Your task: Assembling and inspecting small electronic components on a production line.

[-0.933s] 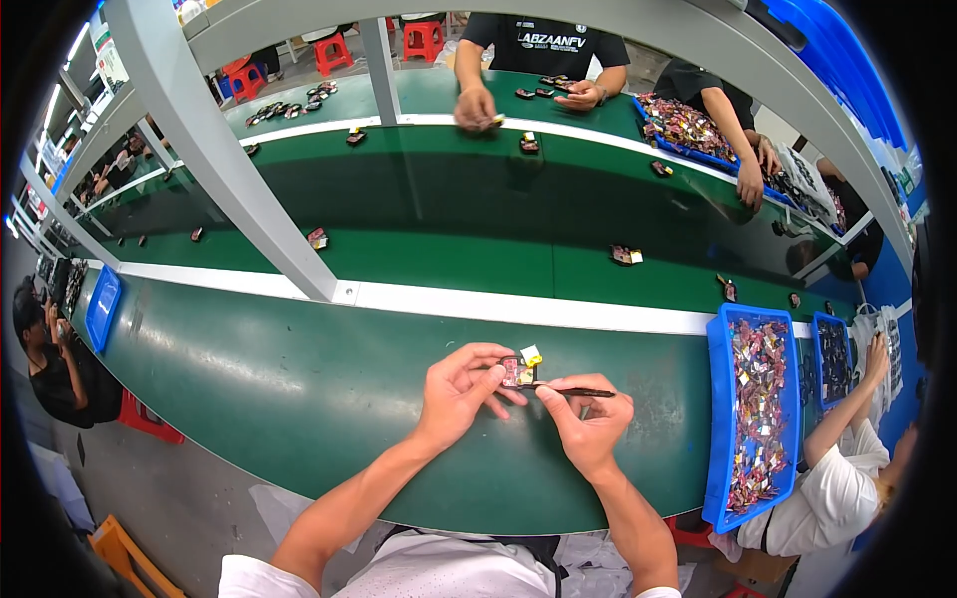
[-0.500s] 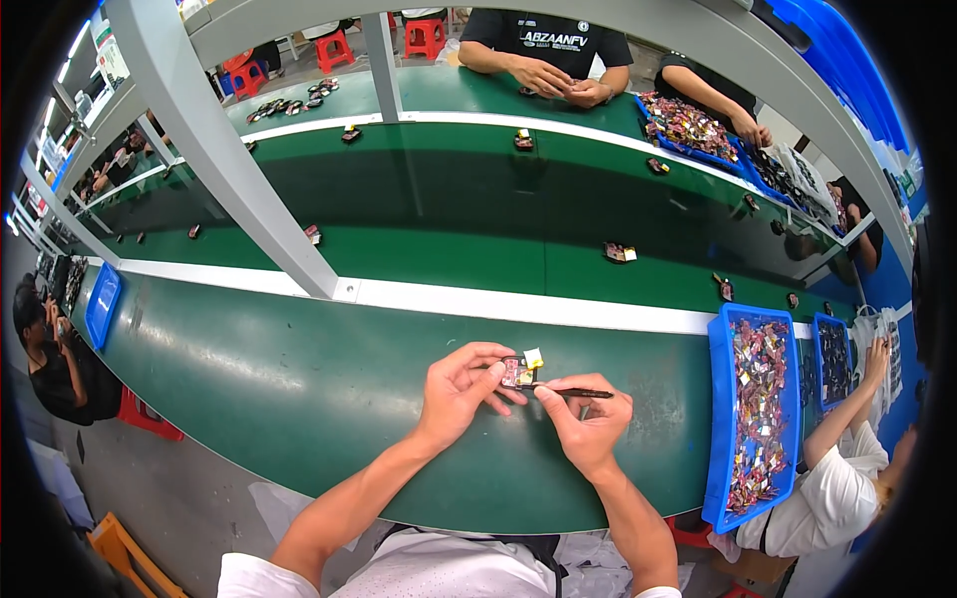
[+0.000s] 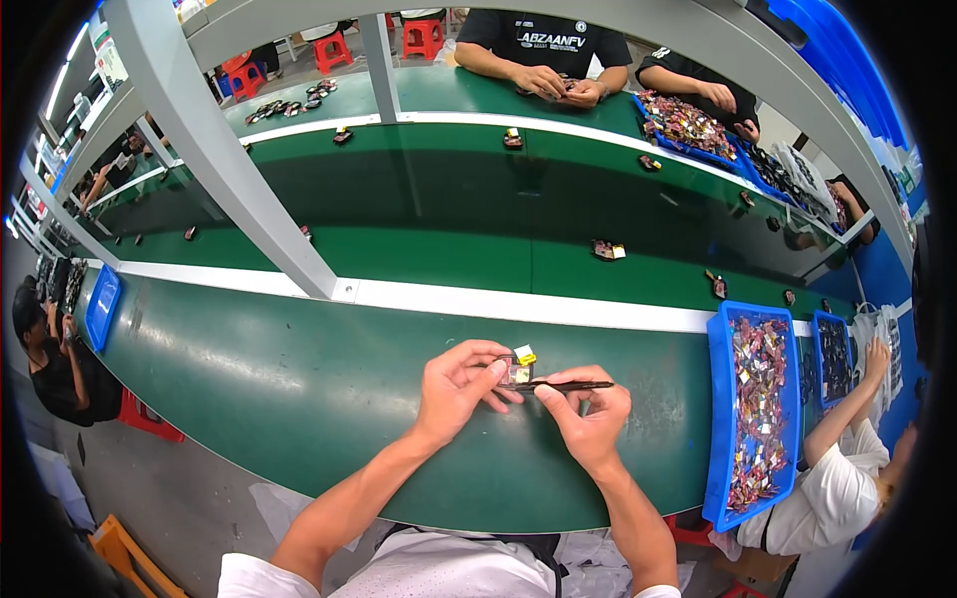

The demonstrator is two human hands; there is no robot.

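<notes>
I have the left hand pinching a small dark-rimmed part at mid-frame, and the right hand gripping a slim black tool, its tip at the part's edge; whether they touch, I can't tell. I'd worry about that tip slipping and snagging the yellow-and-white tab. Too light a left pinch could drop the part onto the green bench, left of the blue tray.
</notes>
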